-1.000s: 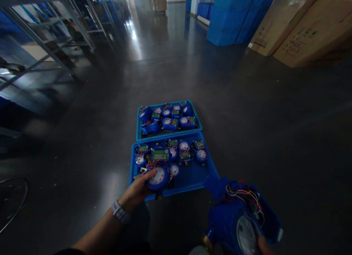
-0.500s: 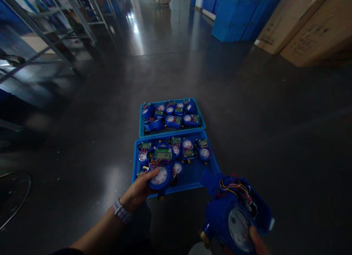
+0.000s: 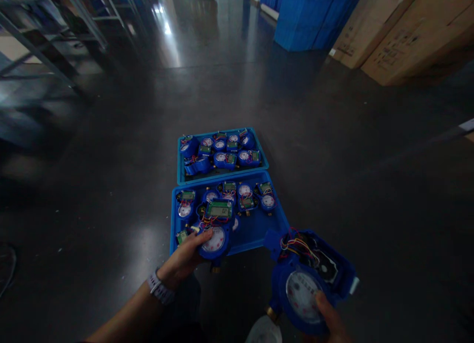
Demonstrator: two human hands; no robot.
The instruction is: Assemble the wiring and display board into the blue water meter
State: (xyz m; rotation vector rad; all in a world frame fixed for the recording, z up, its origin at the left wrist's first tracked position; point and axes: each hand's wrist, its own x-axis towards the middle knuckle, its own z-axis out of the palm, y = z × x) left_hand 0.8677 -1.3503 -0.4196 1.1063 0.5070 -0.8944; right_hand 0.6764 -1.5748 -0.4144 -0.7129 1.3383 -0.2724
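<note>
My left hand (image 3: 187, 254), with a watch on the wrist, grips a blue water meter (image 3: 216, 238) by its round dial. A green circuit board with a lit display sits at that meter's top, and coloured wires run below it. My right hand (image 3: 329, 316) holds a second, larger-looking water meter (image 3: 303, 296) at the lower right, thumb on its dial. Its housing lies open, showing loose wires and a dark cavity; a brass fitting sticks out at lower left. Under the left-hand meter stands the near blue tray (image 3: 255, 234), holding several similar meters.
Beyond it, touching, is another blue tray (image 3: 264, 160) with several meters. Both rest on the dark shiny floor (image 3: 129, 135). Cardboard boxes (image 3: 392, 42) and blue stacked containers (image 3: 303, 22) stand at the back right. Metal racks (image 3: 85, 17) are at the back left.
The view has shifted, so trays and boxes appear further left. The right-hand meter has turned to face me more and moved slightly left. Both hands keep their hold.
</note>
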